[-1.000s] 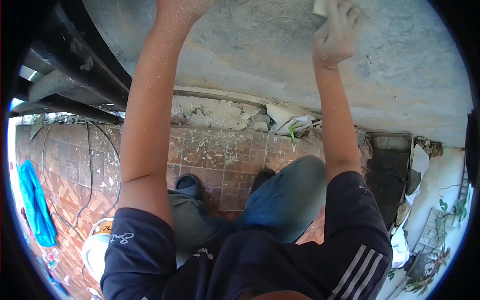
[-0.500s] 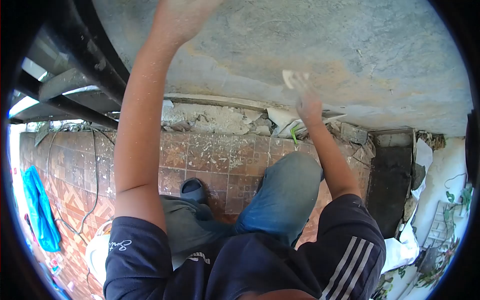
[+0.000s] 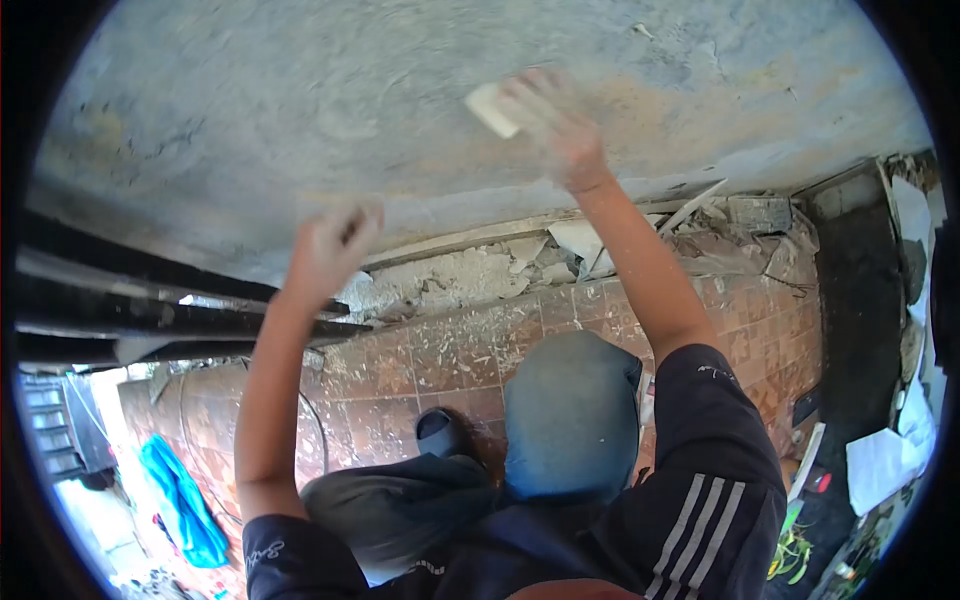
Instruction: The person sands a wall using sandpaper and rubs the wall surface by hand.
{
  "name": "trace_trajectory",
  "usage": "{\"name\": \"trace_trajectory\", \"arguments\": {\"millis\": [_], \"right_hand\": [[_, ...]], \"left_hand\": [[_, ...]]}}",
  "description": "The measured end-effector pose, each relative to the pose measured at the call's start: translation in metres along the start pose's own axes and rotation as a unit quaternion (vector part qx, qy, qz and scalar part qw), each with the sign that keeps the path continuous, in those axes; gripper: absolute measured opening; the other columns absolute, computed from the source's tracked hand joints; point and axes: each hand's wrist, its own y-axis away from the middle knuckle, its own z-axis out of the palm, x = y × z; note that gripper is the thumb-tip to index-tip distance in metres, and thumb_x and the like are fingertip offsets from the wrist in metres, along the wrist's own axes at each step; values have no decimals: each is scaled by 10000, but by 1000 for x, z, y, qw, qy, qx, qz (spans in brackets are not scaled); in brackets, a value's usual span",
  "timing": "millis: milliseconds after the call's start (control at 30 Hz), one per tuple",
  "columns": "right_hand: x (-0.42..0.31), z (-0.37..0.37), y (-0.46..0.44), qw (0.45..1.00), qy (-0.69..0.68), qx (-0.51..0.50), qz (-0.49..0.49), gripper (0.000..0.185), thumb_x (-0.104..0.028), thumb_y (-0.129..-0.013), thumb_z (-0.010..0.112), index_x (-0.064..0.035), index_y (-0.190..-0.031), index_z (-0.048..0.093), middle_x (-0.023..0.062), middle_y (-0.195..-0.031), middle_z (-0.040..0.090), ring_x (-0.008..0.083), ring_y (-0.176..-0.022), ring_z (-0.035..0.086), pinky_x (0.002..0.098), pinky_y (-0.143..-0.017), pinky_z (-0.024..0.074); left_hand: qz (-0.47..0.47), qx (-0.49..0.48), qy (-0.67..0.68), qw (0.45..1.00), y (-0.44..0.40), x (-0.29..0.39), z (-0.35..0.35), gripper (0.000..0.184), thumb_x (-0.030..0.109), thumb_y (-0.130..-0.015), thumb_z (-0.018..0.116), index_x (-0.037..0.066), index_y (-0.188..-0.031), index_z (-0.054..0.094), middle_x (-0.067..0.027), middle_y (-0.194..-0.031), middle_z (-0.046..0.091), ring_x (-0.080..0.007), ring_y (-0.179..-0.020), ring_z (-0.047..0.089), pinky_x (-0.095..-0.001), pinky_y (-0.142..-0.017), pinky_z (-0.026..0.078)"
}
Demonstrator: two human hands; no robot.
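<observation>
Item, one pale block (image 3: 491,110), flat-sided, edges softened by blur: located before the grey wall (image 3: 330,100), at the fingers of your right hand (image 3: 555,125), on the side toward your left and slightly higher up the wall than your wrist; its visible long edge runs aslant, from upper left to lower right, though your fingers cover part of it and the full axis cannot be told; whether its face meets the wall cannot be told either. Item, your right hand: closed on the block, fingers laid along its near end, forearm reaching up from below and to the right; plainly the nearer hand, being in contact. Item, your left hand (image 3: 338,240): lower and farther left, well apart from the block, fingers partly curled, blurred; whether anything sits within them you cannot be told from this view. Item, black bars (image 3: 150,320), beside and below your left hand. Item, a ledge of broken plaster (image 3: 450,285), along the wall's foot, beneath both hands. Item, a tiled floor (image 3: 755,325), strewn with pale flakes, your dark sandal (image 3: 440,432) upon it
</observation>
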Motion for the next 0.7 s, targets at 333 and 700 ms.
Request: {"name": "trace_trajectory", "arguments": {"millis": [333, 700], "right_hand": [[21, -16, 31, 981, 106, 97, 127, 368, 44, -816, 576, -40, -1158, 681, 149, -1224, 654, 338, -1212, 578, 445, -1080, 425], [60, -49, 104, 873, 117, 216, 422, 390, 87, -825, 525, -14, -1172, 673, 160, -1208, 661, 349, -1193, 589, 390, -952, 510]], "left_hand": [[-8, -229, -12, 973, 90, -70, 95, 168, 191, -904, 628, 52, -986, 671, -145, -865, 687, -264, -707, 668, -350, -672, 532], [5, -252, 14, 968, 74, -44, 121, 165, 184, -887, 620, 72, -1001, 663, -144, -821, 652, -297, -754, 656, -369, -694, 525]]}}
